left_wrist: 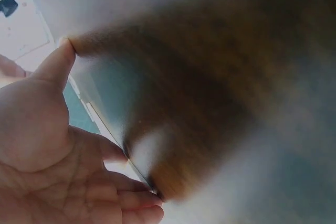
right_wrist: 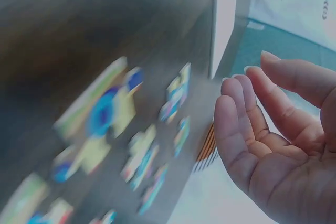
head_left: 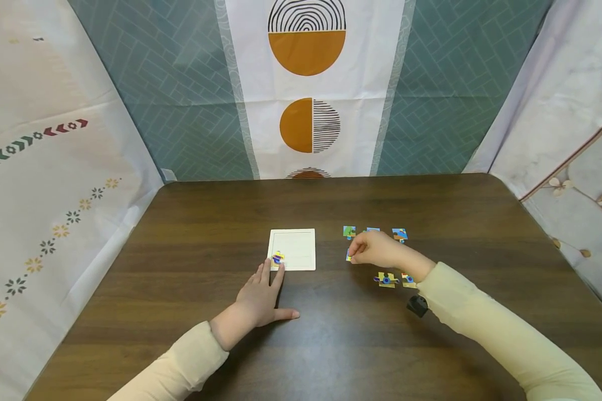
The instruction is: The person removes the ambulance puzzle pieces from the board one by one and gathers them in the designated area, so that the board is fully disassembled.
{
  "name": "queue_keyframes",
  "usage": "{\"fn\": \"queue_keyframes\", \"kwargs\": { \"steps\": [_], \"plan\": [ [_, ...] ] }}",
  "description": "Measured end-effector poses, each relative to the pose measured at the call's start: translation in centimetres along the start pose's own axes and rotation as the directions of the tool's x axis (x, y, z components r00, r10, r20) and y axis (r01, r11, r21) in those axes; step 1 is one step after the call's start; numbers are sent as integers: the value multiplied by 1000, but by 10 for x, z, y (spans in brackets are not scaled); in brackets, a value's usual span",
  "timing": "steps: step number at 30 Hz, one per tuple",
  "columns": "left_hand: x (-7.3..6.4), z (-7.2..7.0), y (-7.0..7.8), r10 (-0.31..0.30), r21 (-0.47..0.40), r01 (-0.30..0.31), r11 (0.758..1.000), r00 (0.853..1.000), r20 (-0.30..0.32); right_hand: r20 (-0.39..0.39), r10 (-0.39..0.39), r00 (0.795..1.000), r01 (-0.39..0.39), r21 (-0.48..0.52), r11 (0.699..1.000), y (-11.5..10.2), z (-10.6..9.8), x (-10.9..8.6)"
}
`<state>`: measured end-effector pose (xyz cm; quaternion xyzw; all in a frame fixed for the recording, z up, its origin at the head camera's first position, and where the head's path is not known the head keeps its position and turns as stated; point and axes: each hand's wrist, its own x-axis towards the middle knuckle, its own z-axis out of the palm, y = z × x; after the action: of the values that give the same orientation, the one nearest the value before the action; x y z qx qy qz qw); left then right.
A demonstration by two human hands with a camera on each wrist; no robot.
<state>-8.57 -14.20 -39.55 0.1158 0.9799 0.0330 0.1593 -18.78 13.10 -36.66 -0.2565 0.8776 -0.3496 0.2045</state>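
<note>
A square white puzzle tray (head_left: 301, 250) lies on the table, with one yellow-and-blue jigsaw piece (head_left: 278, 257) in its near left corner. My left hand (head_left: 258, 298) has its fingers spread; the fingertips touch the tray's near left edge. The right hand (head_left: 373, 249) hovers over loose jigsaw pieces to the right of the tray. A small piece (head_left: 348, 255) shows just beside its fingertips. In the right wrist view the fingers are loosely bent with nothing between them, and a large yellow piece with a blue circle (right_wrist: 100, 119) lies apart from them.
More pieces lie around the right hand: a green one (head_left: 349, 230), a blue one (head_left: 399, 234), a yellow one with a blue circle (head_left: 386, 280), and another partly behind the sleeve (head_left: 408, 280). The brown wooden table (head_left: 221, 211) ends at hanging cloths on the back and sides.
</note>
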Motion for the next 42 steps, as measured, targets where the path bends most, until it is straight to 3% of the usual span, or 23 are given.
{"fn": "queue_keyframes", "kwargs": {
  "steps": [16,26,35,39,42],
  "plan": [
    [1,0,-1,-13,20,13,1000,1000,23,32,-50,998,52,-69,996,-60,31,56],
    [0,-2,0,-25,54,23,998,999,27,61,-95,994,103,-138,985,-76,57,84],
    [0,-1,1,-17,48,16,999,1000,14,85,-89,992,102,-166,981,-79,73,102],
    [1,-1,1,-23,58,22,998,1000,12,57,-102,993,111,-195,975,-72,81,115],
    [1,-1,1,-30,71,28,997,999,22,19,-221,975,220,-203,954,-32,101,151]
  ]
}}
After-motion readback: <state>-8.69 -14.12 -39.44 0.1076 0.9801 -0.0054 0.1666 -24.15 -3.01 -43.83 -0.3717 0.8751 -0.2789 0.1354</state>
